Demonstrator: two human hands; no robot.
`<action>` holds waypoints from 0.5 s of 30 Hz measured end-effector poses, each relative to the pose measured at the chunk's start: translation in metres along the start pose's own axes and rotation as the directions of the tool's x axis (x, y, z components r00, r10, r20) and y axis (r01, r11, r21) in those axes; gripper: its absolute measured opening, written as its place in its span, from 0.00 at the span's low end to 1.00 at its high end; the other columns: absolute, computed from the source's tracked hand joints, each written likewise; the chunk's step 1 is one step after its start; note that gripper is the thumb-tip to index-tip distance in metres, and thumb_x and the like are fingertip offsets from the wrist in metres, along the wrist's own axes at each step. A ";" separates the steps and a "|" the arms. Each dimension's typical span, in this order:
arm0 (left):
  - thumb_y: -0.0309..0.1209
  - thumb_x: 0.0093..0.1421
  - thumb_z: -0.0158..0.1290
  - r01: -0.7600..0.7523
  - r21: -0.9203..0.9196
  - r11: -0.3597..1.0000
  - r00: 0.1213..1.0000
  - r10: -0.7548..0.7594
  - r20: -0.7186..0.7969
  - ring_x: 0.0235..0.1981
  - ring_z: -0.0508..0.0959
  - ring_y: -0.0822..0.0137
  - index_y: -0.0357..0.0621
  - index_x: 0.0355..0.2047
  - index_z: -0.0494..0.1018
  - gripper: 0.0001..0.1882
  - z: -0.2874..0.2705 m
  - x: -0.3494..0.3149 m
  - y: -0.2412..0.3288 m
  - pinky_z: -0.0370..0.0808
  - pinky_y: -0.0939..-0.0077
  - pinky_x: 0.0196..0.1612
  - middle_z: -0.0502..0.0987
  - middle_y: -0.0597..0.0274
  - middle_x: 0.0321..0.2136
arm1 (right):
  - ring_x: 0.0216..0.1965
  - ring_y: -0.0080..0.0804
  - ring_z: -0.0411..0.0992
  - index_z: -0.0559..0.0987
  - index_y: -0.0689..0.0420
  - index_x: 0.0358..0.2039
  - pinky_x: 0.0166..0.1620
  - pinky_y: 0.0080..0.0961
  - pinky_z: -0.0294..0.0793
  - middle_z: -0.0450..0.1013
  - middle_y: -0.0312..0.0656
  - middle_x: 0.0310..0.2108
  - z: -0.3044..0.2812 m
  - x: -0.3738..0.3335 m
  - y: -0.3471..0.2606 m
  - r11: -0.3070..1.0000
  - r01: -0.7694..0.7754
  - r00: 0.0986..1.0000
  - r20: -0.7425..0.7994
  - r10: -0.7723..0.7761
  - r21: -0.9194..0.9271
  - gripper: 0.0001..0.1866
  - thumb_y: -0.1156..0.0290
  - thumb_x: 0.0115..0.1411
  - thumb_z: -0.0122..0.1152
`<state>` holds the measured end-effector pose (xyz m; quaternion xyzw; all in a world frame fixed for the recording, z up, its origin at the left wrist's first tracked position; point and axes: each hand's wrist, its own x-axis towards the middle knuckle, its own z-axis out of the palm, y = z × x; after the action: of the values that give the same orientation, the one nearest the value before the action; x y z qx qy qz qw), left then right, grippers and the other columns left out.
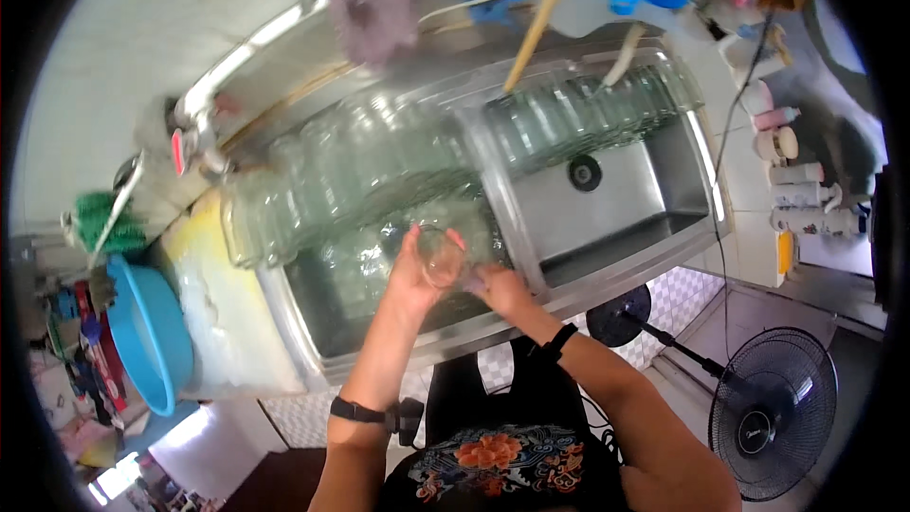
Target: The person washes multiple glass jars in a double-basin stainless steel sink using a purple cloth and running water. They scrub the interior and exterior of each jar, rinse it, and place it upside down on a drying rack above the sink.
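Over the left sink basin (308,308), my left hand (409,275) is closed round a clear glass jar (440,258), its round end facing up toward me. Close beside it, my right hand (504,291) is closed on a small purplish thing (472,282) at the jar's rim; its kind is too blurred to tell. Water fills the basin below my hands. A row of clear glass jars (346,156) lines the far side of that basin, and more glass jars (559,118) stand along the back of the right basin.
The right basin (592,218) has a drain (584,173). A faucet (194,147) stands at the back left, near a blue tub (152,337). Bottles (801,194) line the right ledge. A black fan (773,412) stands on the floor at right. A wooden stick (545,14) leans into the sink.
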<state>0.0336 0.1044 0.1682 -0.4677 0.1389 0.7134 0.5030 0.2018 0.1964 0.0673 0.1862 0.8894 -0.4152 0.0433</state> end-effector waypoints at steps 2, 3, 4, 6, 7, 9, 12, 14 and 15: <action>0.40 0.62 0.50 -0.185 0.270 0.945 0.982 0.169 0.084 0.40 0.75 0.54 0.33 0.48 0.59 0.23 0.020 0.015 -0.030 0.75 0.63 0.46 0.69 0.48 0.40 | 0.36 0.48 0.75 0.76 0.59 0.40 0.37 0.39 0.74 0.75 0.50 0.38 -0.017 0.003 -0.011 0.989 -0.127 0.948 0.283 0.145 -0.081 0.15 0.61 0.58 0.56; 0.40 0.63 0.49 -0.265 0.391 0.881 0.963 0.222 0.153 0.41 0.75 0.54 0.33 0.49 0.58 0.24 0.036 0.028 -0.052 0.75 0.64 0.46 0.69 0.48 0.41 | 0.34 0.47 0.76 0.75 0.59 0.40 0.37 0.38 0.74 0.75 0.49 0.35 -0.002 -0.001 0.014 0.984 0.117 0.991 0.085 -0.106 -0.134 0.15 0.61 0.59 0.55; 0.40 0.63 0.48 -0.330 0.557 0.762 0.944 0.256 0.209 0.41 0.75 0.55 0.34 0.49 0.58 0.24 0.058 0.041 -0.078 0.74 0.64 0.45 0.68 0.49 0.42 | 0.31 0.46 0.76 0.75 0.59 0.40 0.36 0.37 0.75 0.75 0.47 0.33 0.017 -0.009 0.044 0.911 0.334 0.928 -0.083 -0.362 -0.243 0.15 0.60 0.60 0.53; 0.41 0.63 0.47 -0.448 0.788 0.421 0.888 0.313 0.338 0.41 0.74 0.56 0.35 0.50 0.59 0.24 0.104 0.070 -0.123 0.74 0.64 0.45 0.67 0.51 0.42 | 0.29 0.44 0.76 0.74 0.59 0.39 0.33 0.38 0.77 0.74 0.46 0.30 0.022 -0.024 0.058 0.990 0.115 0.983 0.153 -0.102 -0.077 0.15 0.61 0.61 0.50; 0.43 0.63 0.48 -0.504 0.818 0.275 0.858 0.267 0.439 0.42 0.74 0.58 0.35 0.51 0.58 0.26 0.128 0.087 -0.138 0.72 0.67 0.44 0.66 0.53 0.44 | 0.29 0.44 0.76 0.74 0.59 0.39 0.32 0.39 0.77 0.74 0.46 0.30 0.026 -0.026 0.059 0.973 0.215 0.971 0.124 -0.205 -0.078 0.15 0.61 0.61 0.49; 0.41 0.61 0.52 -0.564 0.817 -0.121 0.722 0.407 0.559 0.40 0.72 0.60 0.30 0.55 0.58 0.31 0.174 0.133 -0.170 0.69 0.68 0.48 0.72 0.50 0.38 | 0.30 0.45 0.76 0.74 0.60 0.37 0.31 0.40 0.78 0.73 0.47 0.29 0.031 -0.019 0.064 0.906 0.412 0.911 0.073 -0.407 -0.094 0.14 0.61 0.62 0.48; 0.47 0.59 0.51 -0.316 0.706 -0.634 0.572 0.466 0.675 0.51 0.72 0.46 0.30 0.55 0.60 0.35 0.227 0.203 -0.171 0.66 0.57 0.53 0.71 0.35 0.48 | 0.29 0.45 0.77 0.73 0.60 0.35 0.29 0.43 0.77 0.72 0.49 0.32 -0.016 -0.014 0.038 0.979 0.199 0.941 0.273 -0.201 0.037 0.13 0.63 0.61 0.48; 0.51 0.59 0.48 -0.098 0.664 -0.741 0.595 0.491 0.636 0.53 0.71 0.44 0.32 0.56 0.61 0.35 0.258 0.231 -0.180 0.64 0.53 0.55 0.70 0.37 0.51 | 0.29 0.46 0.77 0.73 0.60 0.34 0.31 0.43 0.78 0.73 0.49 0.32 0.001 -0.016 0.051 0.966 0.232 0.946 0.205 -0.251 0.113 0.11 0.65 0.59 0.50; 0.52 0.59 0.46 0.013 0.659 -0.752 0.636 0.515 0.575 0.54 0.70 0.44 0.33 0.56 0.61 0.36 0.270 0.244 -0.183 0.63 0.52 0.56 0.70 0.39 0.51 | 0.29 0.47 0.77 0.74 0.60 0.35 0.33 0.41 0.78 0.72 0.51 0.32 0.006 -0.012 0.054 0.923 0.384 0.911 0.173 -0.374 -0.026 0.10 0.67 0.58 0.50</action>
<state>0.0322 0.5113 0.1623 0.2226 0.9127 0.2346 0.2499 0.2324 0.2199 0.0265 -0.0263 0.9140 -0.4029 0.0406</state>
